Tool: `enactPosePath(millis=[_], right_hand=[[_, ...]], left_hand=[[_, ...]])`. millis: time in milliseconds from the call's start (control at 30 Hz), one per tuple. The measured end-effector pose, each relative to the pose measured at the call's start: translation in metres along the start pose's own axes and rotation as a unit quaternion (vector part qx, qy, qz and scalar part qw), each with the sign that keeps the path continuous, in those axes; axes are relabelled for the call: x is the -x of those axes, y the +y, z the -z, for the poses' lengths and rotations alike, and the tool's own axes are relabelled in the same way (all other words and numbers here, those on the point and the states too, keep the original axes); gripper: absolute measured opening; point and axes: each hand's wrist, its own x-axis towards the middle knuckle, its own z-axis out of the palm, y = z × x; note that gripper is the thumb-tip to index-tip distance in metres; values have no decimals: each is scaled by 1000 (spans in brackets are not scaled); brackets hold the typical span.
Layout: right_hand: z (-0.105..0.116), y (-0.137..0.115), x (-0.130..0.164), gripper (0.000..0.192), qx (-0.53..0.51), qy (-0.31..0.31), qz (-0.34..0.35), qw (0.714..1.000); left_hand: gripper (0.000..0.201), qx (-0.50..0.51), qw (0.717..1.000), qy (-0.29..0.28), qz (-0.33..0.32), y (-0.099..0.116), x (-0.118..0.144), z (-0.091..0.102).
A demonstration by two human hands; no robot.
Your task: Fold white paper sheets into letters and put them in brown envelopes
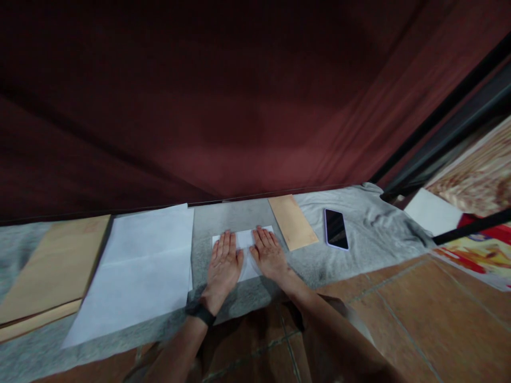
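A small white sheet of paper (246,264), which looks folded, lies on the grey cloth (223,213) in front of me. My left hand (224,261) rests flat on its left part, fingers stretched out and pointing away from me. On its right part my right hand (269,252) presses flat too, fingers extended and thumb towards the middle. Both palms cover much of the paper, so its folds are partly hidden. Just right of my right hand lies a tan envelope (293,222). Left of my left hand are large white sheets (147,260) with a crease across.
A phone (336,229) with a pale purple edge lies right of the envelope. At the far left is a stack of large brown envelopes (59,266). A dark red curtain (223,106) hangs behind the cloth. Black metal bars (447,114) stand at the right, above tiled floor (431,308).
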Motion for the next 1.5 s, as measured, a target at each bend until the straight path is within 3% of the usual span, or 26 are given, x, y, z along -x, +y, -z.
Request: enactPosePath(millis=[267, 500, 667, 833, 967, 1500], right_hand=[[-2, 9, 10, 59, 15, 25, -14, 999], [11, 8, 12, 60, -2, 22, -31, 999], [25, -8, 7, 55, -40, -1, 39, 998], [14, -23, 11, 49, -52, -27, 60, 996], [5, -22, 14, 49, -31, -13, 50, 998], [5, 8, 26, 62, 3, 37, -18, 999]], left_hand=[[67, -4, 999, 3, 52, -11, 9, 5], [66, 11, 998, 38, 50, -22, 14, 6], [62, 15, 998, 50, 38, -14, 12, 12], [57, 16, 999, -8, -36, -1, 15, 16], [56, 10, 998, -37, -45, 1, 19, 14], [64, 32, 998, 49, 37, -28, 29, 4]])
